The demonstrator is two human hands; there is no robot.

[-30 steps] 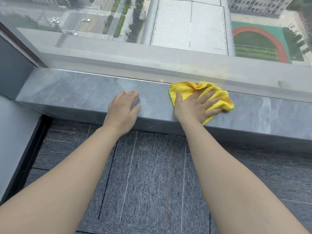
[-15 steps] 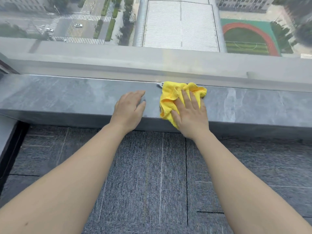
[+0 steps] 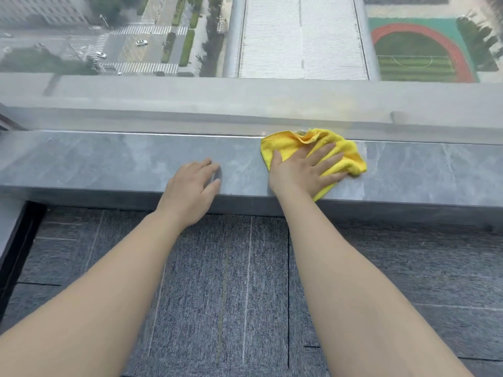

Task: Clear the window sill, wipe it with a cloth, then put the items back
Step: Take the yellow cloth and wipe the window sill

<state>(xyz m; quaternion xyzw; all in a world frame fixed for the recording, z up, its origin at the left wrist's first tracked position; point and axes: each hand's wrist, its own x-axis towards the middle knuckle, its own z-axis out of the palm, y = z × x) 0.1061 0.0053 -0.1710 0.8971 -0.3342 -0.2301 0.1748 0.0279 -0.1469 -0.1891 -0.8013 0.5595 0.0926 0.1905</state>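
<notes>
A: Since the cloth (image 3: 313, 153) is bunched, not flat, what's the risk from the head view?

B: Main one, imo: its near corner hangs past the sill's (image 3: 109, 161) front edge, just under the right hand's (image 3: 302, 170) wrist side. A stroke toward the body could drag more of it off, and it may slip out from under the palm and drop to the carpet (image 3: 217, 281).

A: Anything else?

B: Far side of the cloth is rucked up against the glass (image 3: 190, 104). Folds like that ride over the stone instead of wiping it, so the strip along the window may get missed. Also the hand only presses down w/o gripping, so a fast pass could leave the cloth behind.

A: Where's the cloth vs the fingers (image 3: 330, 159)?

B: Directly under them. Right fingers are spread, flat, pointing right and away; cloth shows beyond the fingertips, by the thumb on the left, and past the heel of the hand. No pinch, nothing curled round it.

A: Left hand (image 3: 193, 183)?

B: Empty, relaxed, palm down on the sill near its front edge, apart from the cloth, bare stone btwn them. Prob. just bracing.

A: Items to go back?

B: None in view. Visible sill is bare.
</notes>
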